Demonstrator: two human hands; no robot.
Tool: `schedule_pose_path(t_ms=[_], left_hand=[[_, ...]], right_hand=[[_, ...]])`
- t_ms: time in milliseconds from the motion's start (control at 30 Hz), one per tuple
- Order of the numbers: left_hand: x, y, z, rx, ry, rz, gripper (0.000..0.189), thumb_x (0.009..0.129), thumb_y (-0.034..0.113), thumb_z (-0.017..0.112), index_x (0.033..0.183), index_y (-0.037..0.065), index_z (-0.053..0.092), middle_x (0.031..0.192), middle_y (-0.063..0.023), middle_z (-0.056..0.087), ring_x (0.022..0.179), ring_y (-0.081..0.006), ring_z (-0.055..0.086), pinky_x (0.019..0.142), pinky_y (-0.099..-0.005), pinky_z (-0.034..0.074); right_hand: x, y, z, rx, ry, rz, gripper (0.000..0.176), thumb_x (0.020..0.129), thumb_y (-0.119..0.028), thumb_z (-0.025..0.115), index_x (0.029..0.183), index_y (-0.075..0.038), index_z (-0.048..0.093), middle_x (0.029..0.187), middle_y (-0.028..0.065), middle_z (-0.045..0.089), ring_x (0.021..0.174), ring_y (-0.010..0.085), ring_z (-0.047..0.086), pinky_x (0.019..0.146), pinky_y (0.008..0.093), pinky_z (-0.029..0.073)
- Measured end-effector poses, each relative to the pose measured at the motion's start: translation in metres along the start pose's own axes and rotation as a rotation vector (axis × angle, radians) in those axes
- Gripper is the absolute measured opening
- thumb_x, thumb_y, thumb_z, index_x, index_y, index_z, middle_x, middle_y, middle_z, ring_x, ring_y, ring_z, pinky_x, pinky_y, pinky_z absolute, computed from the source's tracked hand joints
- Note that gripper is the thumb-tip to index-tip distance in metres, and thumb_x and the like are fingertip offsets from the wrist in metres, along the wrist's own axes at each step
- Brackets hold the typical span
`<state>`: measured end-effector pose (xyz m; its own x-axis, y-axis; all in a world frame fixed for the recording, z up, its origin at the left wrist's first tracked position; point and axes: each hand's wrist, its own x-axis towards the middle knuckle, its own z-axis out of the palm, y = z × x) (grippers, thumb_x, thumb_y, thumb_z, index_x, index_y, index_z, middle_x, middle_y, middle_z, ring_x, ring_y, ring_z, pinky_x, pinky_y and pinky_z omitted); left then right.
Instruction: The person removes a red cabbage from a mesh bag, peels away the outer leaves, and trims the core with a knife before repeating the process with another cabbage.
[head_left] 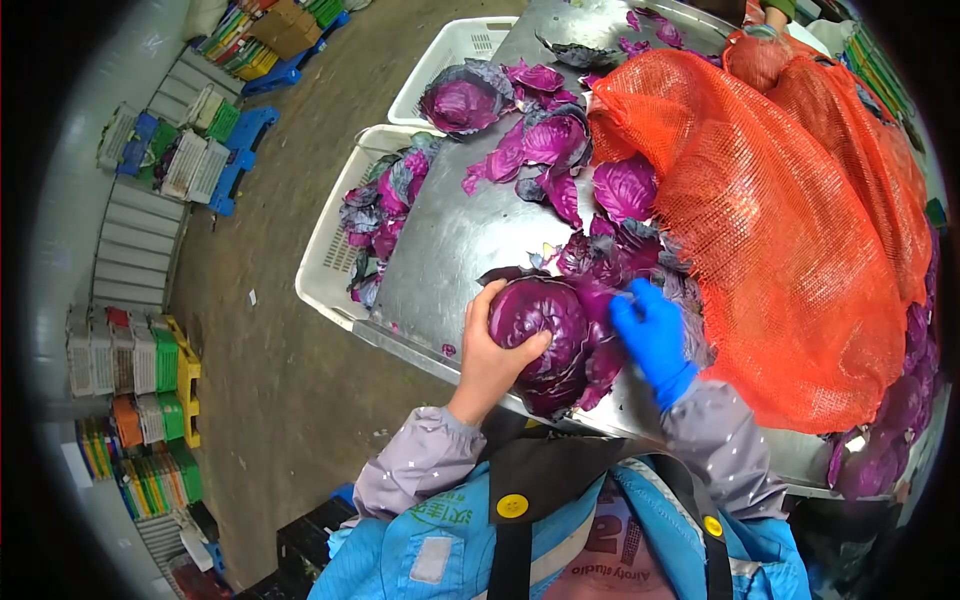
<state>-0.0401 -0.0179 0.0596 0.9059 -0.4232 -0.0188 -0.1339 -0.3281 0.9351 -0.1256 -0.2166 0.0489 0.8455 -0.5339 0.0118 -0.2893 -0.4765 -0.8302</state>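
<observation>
A round red cabbage sits at the near edge of the metal table, with loose outer leaves on its right side. My bare left hand grips it from the left, thumb across the front and fingers behind. My right hand, in a blue glove, is at the right side of the cabbage. Its fingers are curled in at an outer cabbage leaf that hangs from the head; the fingertips are slightly blurred. More loose leaves lie just behind the cabbage.
A metal table carries scattered leaves and another cabbage. An orange mesh sack covers its right side. White crates stand at the left edge, one holding leaves. Another person's hand shows at the far end.
</observation>
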Motion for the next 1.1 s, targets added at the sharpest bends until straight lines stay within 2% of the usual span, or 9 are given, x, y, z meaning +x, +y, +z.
schedule_pose_path(t_ms=[267,333,400,467,767,900,967,1067,1100], left_hand=[[-0.004,0.024,-0.004,-0.42,-0.193,-0.097,0.074,0.068,0.013,0.074,0.131,0.001,0.038,0.123,-0.0116,0.048,0.113,-0.0194,0.048,0.098,-0.031,0.038],[-0.008,0.036,-0.01,-0.533,-0.312,-0.112,0.075,0.067,0.011,0.073,0.132,0.002,0.038,0.122,-0.0108,0.049,0.113,-0.0193,0.049,0.099,-0.031,0.037],[-0.009,0.041,-0.01,-0.503,-0.33,-0.098,0.078,0.063,0.01,0.075,0.131,0.003,0.038,0.123,-0.0106,0.047,0.114,-0.0196,0.048,0.1,-0.0315,0.036],[-0.009,0.043,-0.006,-0.255,-0.305,-0.002,0.083,0.059,0.018,0.075,0.133,0.003,0.039,0.127,-0.0107,0.045,0.116,-0.021,0.047,0.101,-0.0321,0.035],[-0.008,0.062,-0.008,0.128,-0.381,0.333,0.085,0.053,0.02,0.082,0.127,0.003,0.043,0.123,-0.0174,0.044,0.117,-0.0327,0.044,0.1,-0.0399,0.036],[-0.009,0.066,-0.007,0.132,-0.364,0.353,0.085,0.053,0.021,0.082,0.127,0.003,0.043,0.124,-0.0178,0.043,0.118,-0.0338,0.043,0.1,-0.0404,0.036],[-0.008,0.068,-0.007,0.168,-0.342,0.363,0.086,0.053,0.022,0.082,0.127,0.003,0.043,0.124,-0.0183,0.042,0.119,-0.0346,0.042,0.1,-0.0412,0.035],[-0.007,0.067,-0.007,0.192,-0.331,0.381,0.086,0.052,0.022,0.083,0.126,0.004,0.043,0.125,-0.0186,0.042,0.119,-0.035,0.041,0.101,-0.042,0.035],[-0.007,0.069,-0.006,0.191,-0.337,0.384,0.086,0.052,0.022,0.083,0.126,0.004,0.043,0.125,-0.0186,0.042,0.119,-0.035,0.041,0.101,-0.042,0.035]], right_hand=[[0.031,0.059,-0.017,-0.019,0.053,0.144,0.028,0.081,-0.03,0.063,0.086,-0.003,0.059,0.07,0.0174,0.061,0.061,0.0315,0.059,0.056,0.0402,0.044],[0.035,0.053,-0.022,-0.052,0.002,0.147,0.022,0.082,-0.023,0.062,0.089,-0.003,0.061,0.07,0.0123,0.063,0.058,0.0254,0.058,0.057,0.0372,0.045],[0.034,0.03,-0.026,0.437,-0.071,0.21,0.02,0.084,-0.017,0.061,0.098,-0.003,0.062,0.074,0.0048,0.063,0.063,0.0152,0.058,0.059,0.0305,0.046],[0.03,-0.013,-0.045,0.558,-0.206,-0.011,0.03,0.085,-0.016,0.063,0.111,-0.002,0.059,0.086,0.0015,0.062,0.073,0.0084,0.057,0.065,0.0238,0.045],[0.031,-0.069,-0.074,-0.06,-0.664,-0.022,0.04,0.077,-0.04,0.067,0.092,-0.003,0.067,0.073,0.0161,0.064,0.063,0.0274,0.062,0.063,0.0374,0.048],[0.03,-0.045,-0.067,0.026,-0.559,-0.072,0.041,0.077,-0.039,0.067,0.098,-0.004,0.066,0.079,0.0158,0.065,0.068,0.0269,0.063,0.066,0.0363,0.049],[0.032,-0.043,-0.069,-0.072,-0.284,-0.134,0.046,0.076,-0.04,0.068,0.105,-0.004,0.063,0.088,0.0161,0.065,0.077,0.0278,0.064,0.071,0.0348,0.05],[0.022,-0.059,-0.074,0.268,-0.306,-0.086,0.049,0.077,-0.04,0.068,0.108,-0.003,0.061,0.094,0.0166,0.064,0.085,0.0294,0.064,0.072,0.0353,0.05],[0.018,-0.067,-0.078,0.091,-0.384,-0.077,0.051,0.077,-0.044,0.067,0.105,-0.002,0.063,0.092,0.0169,0.065,0.085,0.0312,0.064,0.073,0.0363,0.049]])
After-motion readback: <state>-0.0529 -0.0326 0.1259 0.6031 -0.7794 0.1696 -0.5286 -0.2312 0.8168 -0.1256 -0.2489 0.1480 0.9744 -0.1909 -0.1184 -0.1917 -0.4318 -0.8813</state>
